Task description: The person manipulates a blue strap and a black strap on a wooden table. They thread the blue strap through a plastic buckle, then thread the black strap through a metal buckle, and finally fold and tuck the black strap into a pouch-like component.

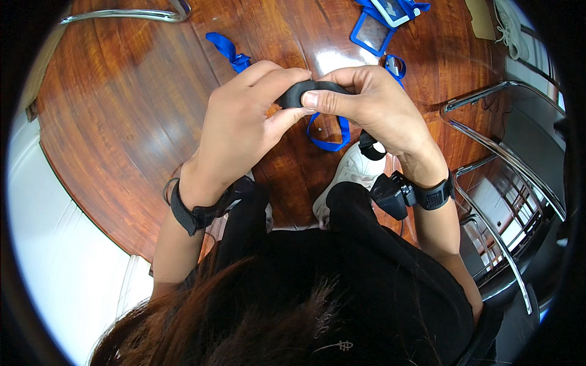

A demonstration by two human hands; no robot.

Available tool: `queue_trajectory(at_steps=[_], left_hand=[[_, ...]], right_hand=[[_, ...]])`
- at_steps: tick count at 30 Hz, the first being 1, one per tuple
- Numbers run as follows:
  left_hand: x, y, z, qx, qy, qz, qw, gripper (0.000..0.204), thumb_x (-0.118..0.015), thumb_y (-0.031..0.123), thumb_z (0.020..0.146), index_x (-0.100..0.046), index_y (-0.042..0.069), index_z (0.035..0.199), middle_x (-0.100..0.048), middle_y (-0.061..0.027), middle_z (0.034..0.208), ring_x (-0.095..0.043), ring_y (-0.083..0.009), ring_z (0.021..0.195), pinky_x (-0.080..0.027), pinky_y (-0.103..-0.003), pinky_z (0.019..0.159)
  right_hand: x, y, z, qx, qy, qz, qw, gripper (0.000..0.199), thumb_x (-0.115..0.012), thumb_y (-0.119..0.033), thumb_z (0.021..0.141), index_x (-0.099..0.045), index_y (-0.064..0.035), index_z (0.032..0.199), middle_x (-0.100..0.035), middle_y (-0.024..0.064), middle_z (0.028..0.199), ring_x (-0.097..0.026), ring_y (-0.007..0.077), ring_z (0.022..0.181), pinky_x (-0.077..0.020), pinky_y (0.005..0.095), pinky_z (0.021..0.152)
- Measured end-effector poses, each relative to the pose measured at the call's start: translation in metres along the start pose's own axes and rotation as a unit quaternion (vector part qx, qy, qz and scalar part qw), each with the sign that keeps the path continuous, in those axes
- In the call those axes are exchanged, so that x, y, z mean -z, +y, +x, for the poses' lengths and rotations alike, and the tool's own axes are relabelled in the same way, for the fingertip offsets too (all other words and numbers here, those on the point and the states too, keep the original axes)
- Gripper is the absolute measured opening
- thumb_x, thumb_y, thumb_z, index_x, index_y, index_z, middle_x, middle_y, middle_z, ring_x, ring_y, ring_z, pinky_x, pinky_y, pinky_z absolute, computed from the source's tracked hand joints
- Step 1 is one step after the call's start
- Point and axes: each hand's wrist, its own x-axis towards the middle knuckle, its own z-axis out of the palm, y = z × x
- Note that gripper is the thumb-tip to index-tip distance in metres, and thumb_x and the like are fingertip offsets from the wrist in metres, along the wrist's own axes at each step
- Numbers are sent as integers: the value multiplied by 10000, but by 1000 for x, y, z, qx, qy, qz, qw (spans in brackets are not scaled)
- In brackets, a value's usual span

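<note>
Both hands meet in front of me around a black, soft-looking band or strap (296, 94), curled over at its left end. My left hand (244, 116) pinches that left end between thumb and fingers. From the other side my right hand (366, 100) grips it, thumb pressed on top. Part of the band is hidden by the fingers. Below the hands shows a loop of blue ribbon (330, 146); whether it hangs or lies on the floor I cannot tell. Another blue ribbon piece (229, 52) lies beyond my left hand.
Glossy brown wood flooring (122, 122) spreads around my white shoes (357, 168). At the far right lie blue-framed badge holders (372, 33) and a coiled blue lanyard (395, 67). Chrome-framed chairs (506, 146) stand on the right. A black wrist-mounted device (394, 195) sits by my right wrist.
</note>
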Motion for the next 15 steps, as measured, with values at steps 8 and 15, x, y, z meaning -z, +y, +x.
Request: queue_trajectory(at_steps=[8, 15], left_hand=[[-6, 8, 1, -33, -52, 110, 992, 266, -680, 50, 743, -610, 25, 999, -546, -109, 840, -585, -288, 751, -501, -361, 665], [-12, 8, -1, 22, -37, 75, 996, 374, -701, -12, 684, -629, 30, 1049, -584, -111, 952, -606, -296, 848, -507, -328, 728]], right_hand=[[-12, 4, 3, 41, 56, -168, 983, 474, -734, -416, 715, -689, 48, 803, -614, 196, 616, -638, 276, 587, -491, 348, 571], [-21, 2, -1, 51, 86, -178, 979, 428, -690, -361, 736, -684, 52, 848, -596, 170, 649, -595, 255, 599, -468, 325, 566]])
